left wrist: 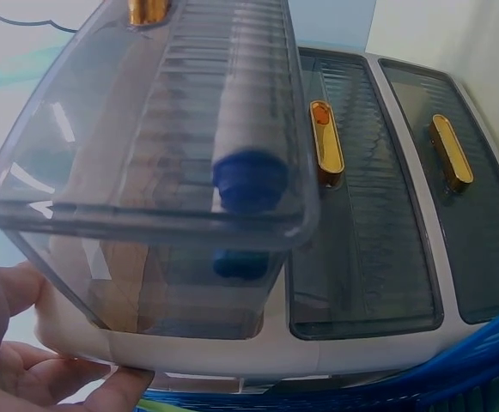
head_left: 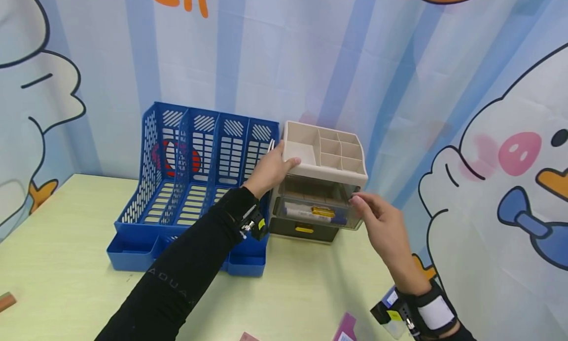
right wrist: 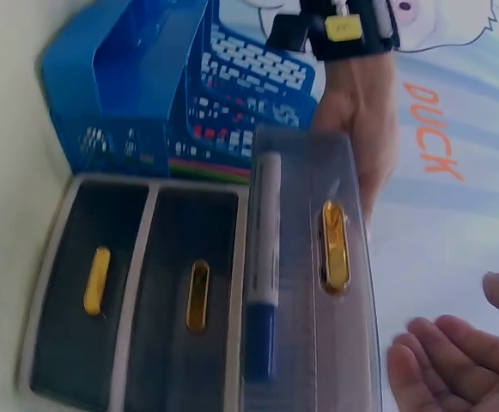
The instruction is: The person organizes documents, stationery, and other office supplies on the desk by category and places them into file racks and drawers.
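A small drawer organizer (head_left: 301, 153) with a cream divided tray on top stands on the table, leaning slightly in the head view. Its clear top drawer (right wrist: 309, 343) is pulled out and has a gold handle (right wrist: 335, 249). Inside the drawer lies a white marker with a blue cap (right wrist: 262, 339). My left hand (head_left: 270, 169) grips the organizer's upper left side, thumb over the tray's rim. Beside the drawer's right front corner is my right hand (head_left: 383, 227), its fingers loosely bent. The right wrist view shows a gap between those fingers and the drawer.
A blue file rack (head_left: 133, 240) with several slots stands directly left of the organizer. Toward the front lie a purple piece (head_left: 346, 327) and a pinkish piece (head_left: 248, 337). A brown block (head_left: 6, 301) sits at the left edge. Behind hangs a striped cartoon curtain (head_left: 266, 50).
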`<control>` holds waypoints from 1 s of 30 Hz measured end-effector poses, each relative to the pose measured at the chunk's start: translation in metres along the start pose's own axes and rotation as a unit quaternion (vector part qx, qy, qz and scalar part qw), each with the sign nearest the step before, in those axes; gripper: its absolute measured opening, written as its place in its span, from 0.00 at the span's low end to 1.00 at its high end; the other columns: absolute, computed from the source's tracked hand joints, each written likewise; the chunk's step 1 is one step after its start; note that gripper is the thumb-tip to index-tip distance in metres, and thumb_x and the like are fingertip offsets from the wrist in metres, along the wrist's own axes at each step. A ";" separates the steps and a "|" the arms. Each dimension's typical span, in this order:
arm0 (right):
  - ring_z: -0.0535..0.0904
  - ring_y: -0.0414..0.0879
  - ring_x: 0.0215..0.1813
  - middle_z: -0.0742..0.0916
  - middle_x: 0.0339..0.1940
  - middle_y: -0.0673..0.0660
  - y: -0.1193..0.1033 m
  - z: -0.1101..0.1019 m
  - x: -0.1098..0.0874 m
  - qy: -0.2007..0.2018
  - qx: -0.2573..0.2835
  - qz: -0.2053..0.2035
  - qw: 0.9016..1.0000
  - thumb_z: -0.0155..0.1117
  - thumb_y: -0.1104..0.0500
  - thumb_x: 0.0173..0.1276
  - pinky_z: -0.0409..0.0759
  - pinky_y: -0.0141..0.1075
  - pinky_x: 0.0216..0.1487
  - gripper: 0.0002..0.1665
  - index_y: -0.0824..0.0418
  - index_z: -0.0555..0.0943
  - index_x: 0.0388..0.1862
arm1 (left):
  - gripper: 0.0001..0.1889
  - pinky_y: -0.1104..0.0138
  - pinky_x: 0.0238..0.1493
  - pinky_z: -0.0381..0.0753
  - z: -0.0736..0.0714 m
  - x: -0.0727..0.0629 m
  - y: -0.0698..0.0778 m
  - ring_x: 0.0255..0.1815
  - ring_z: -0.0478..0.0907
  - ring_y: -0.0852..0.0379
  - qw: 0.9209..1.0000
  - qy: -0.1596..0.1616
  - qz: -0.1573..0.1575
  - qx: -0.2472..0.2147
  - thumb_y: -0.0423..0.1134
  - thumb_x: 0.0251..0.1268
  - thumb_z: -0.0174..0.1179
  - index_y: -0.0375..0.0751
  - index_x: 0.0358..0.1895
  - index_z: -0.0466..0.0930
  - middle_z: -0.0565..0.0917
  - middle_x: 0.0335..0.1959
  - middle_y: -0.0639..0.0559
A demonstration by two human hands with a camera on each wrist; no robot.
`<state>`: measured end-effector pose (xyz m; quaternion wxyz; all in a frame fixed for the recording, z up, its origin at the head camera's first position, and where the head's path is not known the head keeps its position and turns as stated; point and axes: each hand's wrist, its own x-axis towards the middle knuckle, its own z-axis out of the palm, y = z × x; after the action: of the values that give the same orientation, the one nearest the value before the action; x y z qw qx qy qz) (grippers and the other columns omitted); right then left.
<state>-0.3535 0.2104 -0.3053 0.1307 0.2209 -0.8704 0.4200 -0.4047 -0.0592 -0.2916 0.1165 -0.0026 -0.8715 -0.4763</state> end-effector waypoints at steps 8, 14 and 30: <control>0.84 0.50 0.45 0.87 0.46 0.62 0.003 0.016 -0.006 -0.137 0.175 0.130 0.966 0.54 0.45 0.76 0.82 0.35 0.46 0.31 0.72 0.77 0.59 | 0.41 0.54 0.69 0.62 -0.002 0.000 -0.002 0.74 0.58 0.45 1.000 0.000 0.000 -0.006 0.52 0.74 0.52 0.40 0.79 0.40 0.53 0.78 0.43; 0.85 0.44 0.39 0.88 0.40 0.56 0.012 0.027 -0.004 -0.195 0.310 0.213 0.906 0.58 0.42 0.73 0.83 0.33 0.43 0.36 0.74 0.75 0.60 | 0.41 0.54 0.68 0.63 -0.002 0.000 -0.003 0.73 0.60 0.45 1.000 0.006 0.004 -0.020 0.50 0.75 0.53 0.39 0.79 0.42 0.55 0.77 0.42; 0.84 0.41 0.34 0.89 0.37 0.54 0.014 0.043 0.007 -0.164 0.429 0.266 0.847 0.57 0.47 0.75 0.82 0.29 0.38 0.26 0.68 0.76 0.56 | 0.39 0.53 0.63 0.70 0.000 0.002 -0.002 0.67 0.68 0.45 0.999 0.006 0.002 -0.032 0.49 0.74 0.54 0.43 0.79 0.45 0.65 0.72 0.41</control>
<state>-0.3687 0.1826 -0.3379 -0.2388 0.0809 -0.6377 0.7278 -0.4065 -0.0600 -0.2928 0.1229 -0.0053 -0.8552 -0.5035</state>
